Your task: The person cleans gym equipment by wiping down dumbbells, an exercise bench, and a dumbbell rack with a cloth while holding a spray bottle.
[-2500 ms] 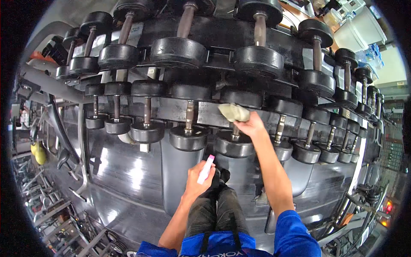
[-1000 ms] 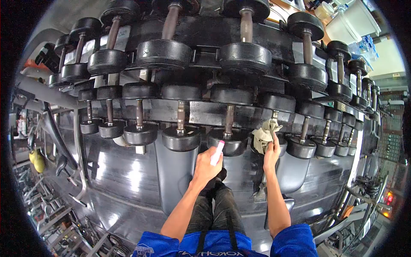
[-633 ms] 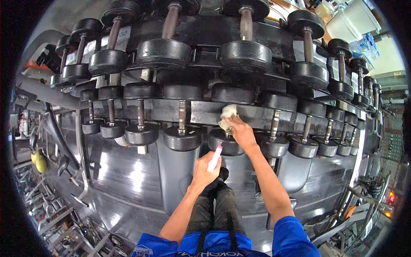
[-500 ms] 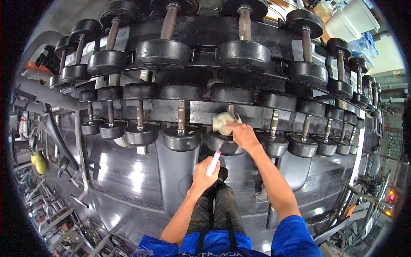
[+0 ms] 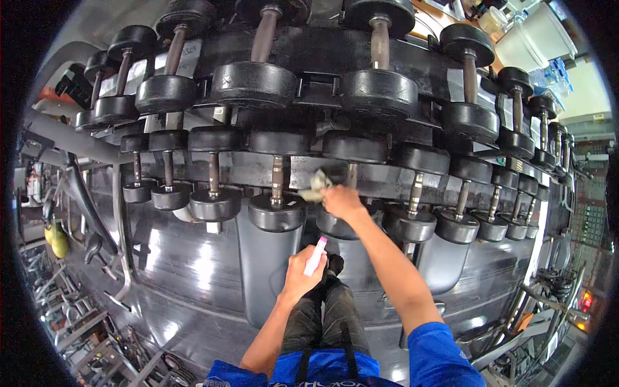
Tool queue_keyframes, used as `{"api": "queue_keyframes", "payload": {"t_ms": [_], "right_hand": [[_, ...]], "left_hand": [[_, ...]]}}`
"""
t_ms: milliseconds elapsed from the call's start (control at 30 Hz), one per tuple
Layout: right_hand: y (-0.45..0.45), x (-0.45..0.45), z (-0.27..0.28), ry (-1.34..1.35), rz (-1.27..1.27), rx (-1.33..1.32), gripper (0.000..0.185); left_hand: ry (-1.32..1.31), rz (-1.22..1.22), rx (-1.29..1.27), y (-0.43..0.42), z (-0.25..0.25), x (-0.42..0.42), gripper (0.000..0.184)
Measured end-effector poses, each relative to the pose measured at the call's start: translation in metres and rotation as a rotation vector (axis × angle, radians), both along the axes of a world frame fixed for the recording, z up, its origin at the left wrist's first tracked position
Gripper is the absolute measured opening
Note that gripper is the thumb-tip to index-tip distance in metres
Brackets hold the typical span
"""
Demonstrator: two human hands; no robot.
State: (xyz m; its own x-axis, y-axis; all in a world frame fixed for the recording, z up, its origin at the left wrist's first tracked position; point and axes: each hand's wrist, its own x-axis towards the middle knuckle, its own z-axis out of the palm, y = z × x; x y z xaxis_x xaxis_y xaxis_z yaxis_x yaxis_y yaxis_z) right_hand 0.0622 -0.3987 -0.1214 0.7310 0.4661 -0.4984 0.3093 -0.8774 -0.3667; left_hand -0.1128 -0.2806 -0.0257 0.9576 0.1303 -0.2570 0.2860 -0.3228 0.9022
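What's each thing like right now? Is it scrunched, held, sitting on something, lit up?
Left hand, closed around the white stick.
White stick, held, pink end up in the view; cannot tell if capped.
Right hand, closed on the cloth.
Cloth, scrunched, blurry.
Upper-row dumbbells, resting on the rack.
Lower-row dumbbells, resting on the rack.
Red light, glowing.
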Motion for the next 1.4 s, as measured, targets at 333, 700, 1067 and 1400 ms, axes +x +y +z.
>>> {"api": "queue_keyframes", "payload": {"t_ms": [333,700,1067,1400], "right_hand": [[-0.009,0.001,-0.019,0.143,0.137,0.23,0.028],[-0.126,0.007,0.037,0.22,-0.226,0.073,0.027],[-0.099,0.007,-0.019,0.203,-0.11,-0.144,0.028],[-0.017,0.009,0.037,-0.106,-0.143,0.255,0.024]], "left_hand": [[0.041,0.013,-0.004,0.011,-0.001,-0.002,0.008],[0.006,-0.019,-0.049,0.019,0.005,0.005,0.009],[0.024,-0.033,-0.061,0.004,0.002,0.012,0.01],[0.04,-0.024,-0.059,-0.007,0.009,0.008,0.01]]}}
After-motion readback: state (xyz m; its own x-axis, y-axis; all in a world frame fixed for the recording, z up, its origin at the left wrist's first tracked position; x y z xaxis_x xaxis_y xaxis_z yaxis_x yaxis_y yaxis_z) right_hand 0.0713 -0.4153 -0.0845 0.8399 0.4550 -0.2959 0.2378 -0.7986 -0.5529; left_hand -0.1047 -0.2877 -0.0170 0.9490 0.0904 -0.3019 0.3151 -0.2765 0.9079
